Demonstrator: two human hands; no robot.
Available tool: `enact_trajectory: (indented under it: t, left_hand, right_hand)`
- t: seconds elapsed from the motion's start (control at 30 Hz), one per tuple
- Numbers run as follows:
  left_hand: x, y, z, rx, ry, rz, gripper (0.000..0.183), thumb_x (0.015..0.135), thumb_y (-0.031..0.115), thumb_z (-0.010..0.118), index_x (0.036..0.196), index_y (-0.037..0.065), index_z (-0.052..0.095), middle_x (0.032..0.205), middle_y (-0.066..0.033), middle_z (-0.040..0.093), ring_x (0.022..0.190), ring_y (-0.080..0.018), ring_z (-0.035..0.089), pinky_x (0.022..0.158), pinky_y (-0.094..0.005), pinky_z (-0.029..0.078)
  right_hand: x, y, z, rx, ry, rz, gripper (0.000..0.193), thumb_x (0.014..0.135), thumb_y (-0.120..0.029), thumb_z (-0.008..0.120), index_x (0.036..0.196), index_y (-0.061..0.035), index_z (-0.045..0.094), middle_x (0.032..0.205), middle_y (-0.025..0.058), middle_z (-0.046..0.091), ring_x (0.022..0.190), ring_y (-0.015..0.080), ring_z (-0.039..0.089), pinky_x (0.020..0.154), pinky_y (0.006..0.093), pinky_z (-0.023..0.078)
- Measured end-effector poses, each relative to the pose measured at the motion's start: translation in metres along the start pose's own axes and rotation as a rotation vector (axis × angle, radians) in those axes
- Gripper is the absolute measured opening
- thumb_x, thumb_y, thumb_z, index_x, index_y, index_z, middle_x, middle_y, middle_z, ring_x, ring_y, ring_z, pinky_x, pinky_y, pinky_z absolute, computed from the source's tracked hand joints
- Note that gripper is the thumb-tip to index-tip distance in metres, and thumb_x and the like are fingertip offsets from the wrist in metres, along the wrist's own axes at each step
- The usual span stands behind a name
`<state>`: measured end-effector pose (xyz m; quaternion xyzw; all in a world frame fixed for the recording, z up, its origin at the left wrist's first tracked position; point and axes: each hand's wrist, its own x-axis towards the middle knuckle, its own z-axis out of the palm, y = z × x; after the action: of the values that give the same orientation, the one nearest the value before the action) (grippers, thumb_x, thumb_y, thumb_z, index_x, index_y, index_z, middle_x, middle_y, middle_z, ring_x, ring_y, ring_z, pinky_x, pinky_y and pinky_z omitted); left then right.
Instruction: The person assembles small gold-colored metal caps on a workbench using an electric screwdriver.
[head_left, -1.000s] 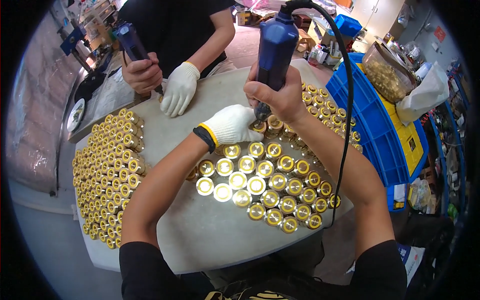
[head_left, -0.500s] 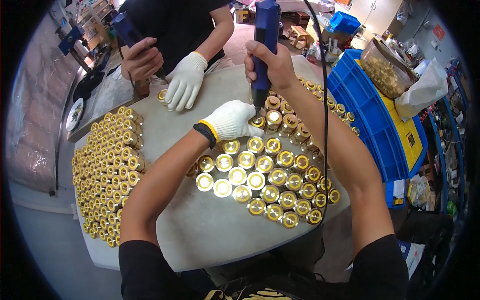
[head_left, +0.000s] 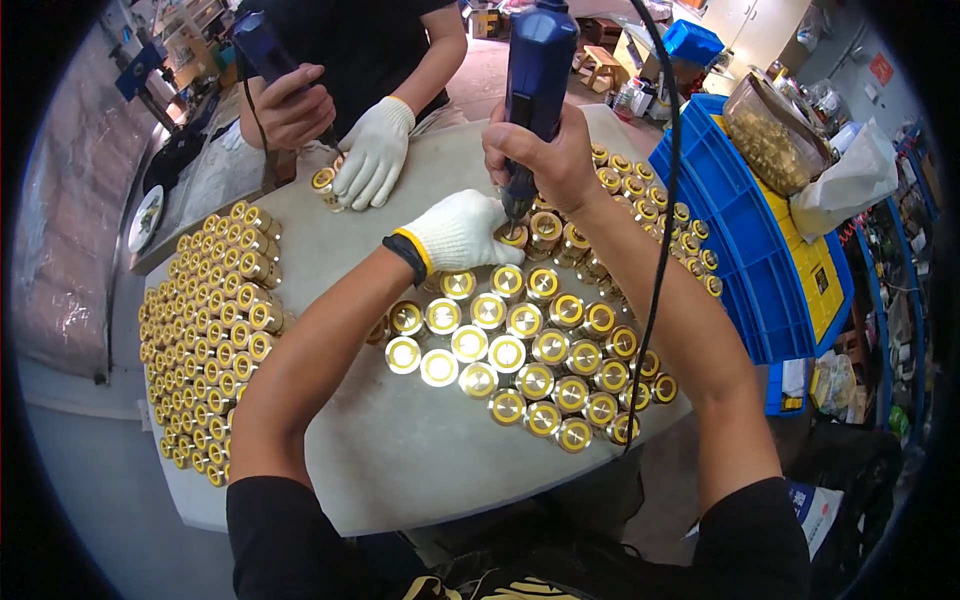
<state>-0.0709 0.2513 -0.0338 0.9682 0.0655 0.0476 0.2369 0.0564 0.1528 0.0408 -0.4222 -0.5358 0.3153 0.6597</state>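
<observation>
Steadily, the right hand (head_left: 550, 155), bare, has its fingers wrapped around an upright blue tool (head_left: 541, 70), whose dark tip comes down at the top of a brass cylinder (head_left: 513, 236). That cylinder stands on the table (head_left: 400, 440), held by the left hand (head_left: 460, 232), which wears a white glove; some of its fingers are hidden. Whether the tip actually touches the brass, I cannot tell. Just nearer the body stands a cluster of shiny cylinders (head_left: 550, 346) with yellow rings on top; a larger block (head_left: 215, 345) of them fills the table's left side. A black cable (head_left: 674, 160) hangs in front of the right forearm. Across the table, a co-worker's bare hand (head_left: 290, 105) grips a second tool (head_left: 265, 48), and their gloved hand (head_left: 375, 155) is at another ringed piece (head_left: 324, 180). To the right are a blue crate (head_left: 715, 220) and a white bag (head_left: 845, 185).
</observation>
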Motion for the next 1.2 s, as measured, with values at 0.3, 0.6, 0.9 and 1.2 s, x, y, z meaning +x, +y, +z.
enact_trajectory:
  t: [0.3,0.6,0.9,1.2]
  left_hand:
    - [-0.001,0.006,-0.005,0.032,-0.103,-0.107,0.049,0.08,0.043,0.076,0.097,-0.003,0.069,0.087,-0.0266,0.069,0.083,-0.0418,0.067,0.079,-0.046,0.054]
    - [0.001,0.009,-0.002,0.168,-0.088,-0.047,0.053,0.08,0.047,0.074,0.1,-0.002,0.07,0.089,-0.0275,0.069,0.085,-0.0442,0.067,0.078,-0.0495,0.053]
    - [-0.009,0.007,-0.02,0.148,-0.188,0.009,0.05,0.085,0.042,0.068,0.119,0.006,0.068,0.101,-0.0246,0.071,0.095,-0.0425,0.068,0.086,-0.0468,0.053]
    - [-0.027,0.025,-0.062,0.014,-0.41,-0.299,0.056,0.095,0.046,0.05,0.129,0.005,0.064,0.124,-0.0244,0.067,0.115,-0.0391,0.063,0.1,-0.0428,0.048]
  right_hand:
    - [-0.008,0.005,0.01,-0.064,0.132,0.018,0.022,0.085,-0.017,0.077,0.089,-0.0011,0.062,0.068,0.0065,0.064,0.057,0.0139,0.062,0.055,0.029,0.051]
    - [-0.016,0.008,0.031,-0.063,0.524,-0.101,0.022,0.081,-0.016,0.081,0.086,-0.0031,0.064,0.066,-0.0009,0.063,0.054,0.0068,0.059,0.051,0.0242,0.046]
    - [0.002,-0.017,0.001,0.049,0.443,-0.149,0.033,0.089,-0.03,0.079,0.087,-0.0036,0.059,0.069,0.0066,0.061,0.056,0.0169,0.061,0.055,0.031,0.053]
    - [0.019,-0.016,0.015,0.229,0.41,-0.125,0.04,0.091,-0.039,0.077,0.093,-0.0052,0.056,0.07,0.0085,0.058,0.058,0.0206,0.059,0.06,0.0358,0.052]
